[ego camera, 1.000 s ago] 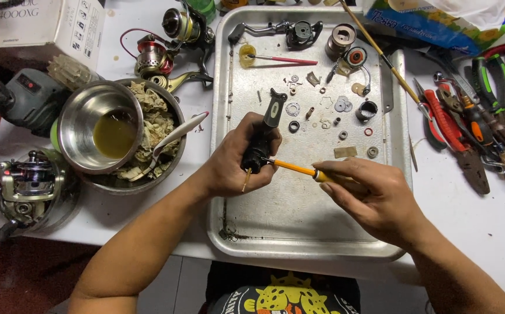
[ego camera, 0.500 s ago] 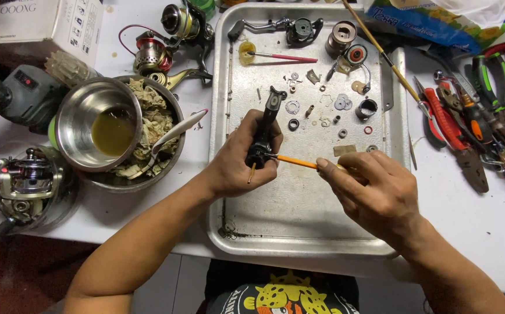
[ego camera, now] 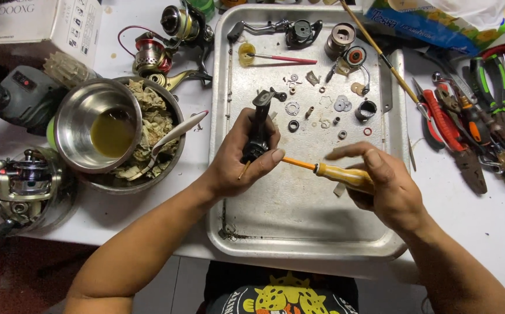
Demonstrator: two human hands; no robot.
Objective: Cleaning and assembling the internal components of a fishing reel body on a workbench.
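Over the metal tray (ego camera: 299,232), the left hand (ego camera: 238,160) grips a black reel body (ego camera: 258,131) upright, fingers wrapped around its lower half. The right hand (ego camera: 380,186) is closed around the yellow handle of a screwdriver (ego camera: 334,172), whose orange shaft points left into the part's base. The work likely goes best with the blade kept in line with the screw and the part held steady above the tray, so loosened bits fall beside the washers (ego camera: 340,104) at the tray's far end.
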